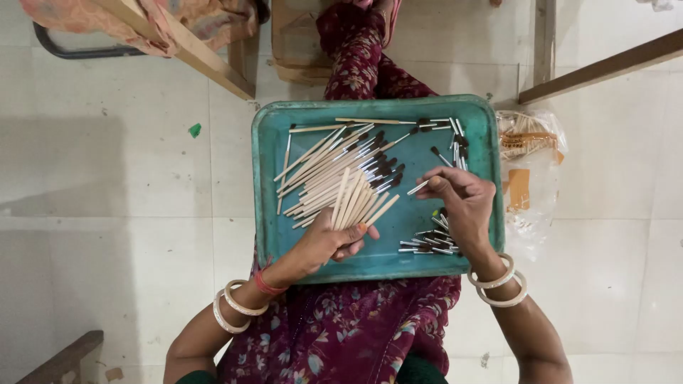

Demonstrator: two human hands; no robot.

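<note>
A teal tray [265,185] rests on my lap. My left hand [329,242] grips a fan of several bare wooden sticks [356,199] over the tray's middle. My right hand [459,195] pinches one small metal ferrule with a dark tip [420,187] between its fingers. A large heap of assembled brushes with wooden handles and dark tips [334,167] lies in the tray's left half. Loose metal ferrule pieces [430,243] sit by my right wrist, and more of these ferrules [455,139] lie at the tray's far right corner.
A clear plastic bag of wooden sticks [530,163] lies on the pale tiled floor right of the tray. Wooden furniture legs [605,67] and a cloth-draped frame [178,39] stand at the top. A cardboard box [295,43] sits beyond my knees.
</note>
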